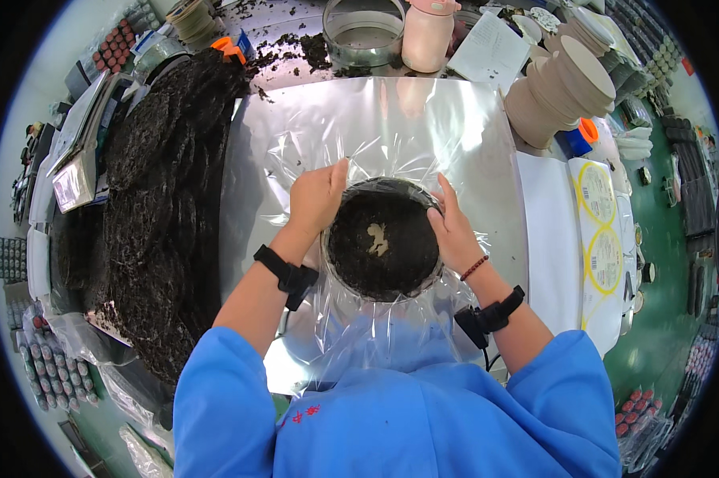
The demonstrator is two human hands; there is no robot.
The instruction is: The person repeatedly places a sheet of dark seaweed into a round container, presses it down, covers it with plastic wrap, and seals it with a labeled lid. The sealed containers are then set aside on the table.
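A round, dark pressed tea cake with a small pale mark at its middle lies on a clear plastic film spread over a shiny metal worktop. My left hand grips the film at the cake's upper left rim. On the right rim rests my right hand, pressing the film against the cake's edge. The film drapes down over the front of the cake toward my blue sleeves. Both wrists wear black straps.
A long heap of dark tea cakes fills the left side. Stacks of round beige discs stand at the back right. A metal ring and a pink jar sit behind. Yellow-ringed round labels lie on white sheets at the right.
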